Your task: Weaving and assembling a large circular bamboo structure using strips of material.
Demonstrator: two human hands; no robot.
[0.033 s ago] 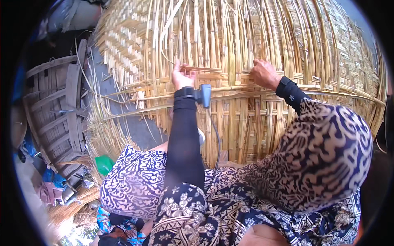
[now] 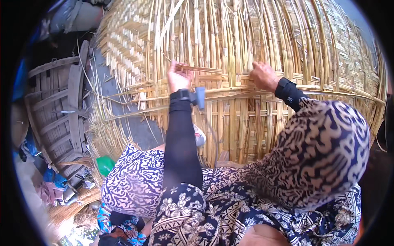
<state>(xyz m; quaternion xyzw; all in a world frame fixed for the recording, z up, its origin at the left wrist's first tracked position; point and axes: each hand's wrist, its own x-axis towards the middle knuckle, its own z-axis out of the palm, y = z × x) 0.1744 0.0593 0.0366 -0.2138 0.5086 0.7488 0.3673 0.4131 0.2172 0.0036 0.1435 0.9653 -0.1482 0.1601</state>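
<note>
A large woven mat of split-cane strips (image 2: 242, 131) spreads in front of me, with many long strips standing out toward the far side. My left hand (image 2: 179, 78), palm up, holds a thin flat cane strip (image 2: 203, 69) between thumb and fingers; it passes to the right among the upright strips. Further right, my right hand (image 2: 264, 76) is closed, knuckles up, against the uprights near the same woven row. What lies under its fingers is hidden. A small blue-grey device (image 2: 200, 97) with a cable is strapped at my left wrist.
Long loose strips (image 2: 160, 107) cross the mat below my hands. A slatted wooden frame (image 2: 53, 106) stands at the left, with a green plastic piece (image 2: 105, 165) nearer to me. Patterned cloth covers my knees. Blue-patterned clothing (image 2: 107, 219), apparently another person's, is at the lower left.
My left hand has moved slightly left, with the strip still in its fingers. My right hand stays almost in place.
</note>
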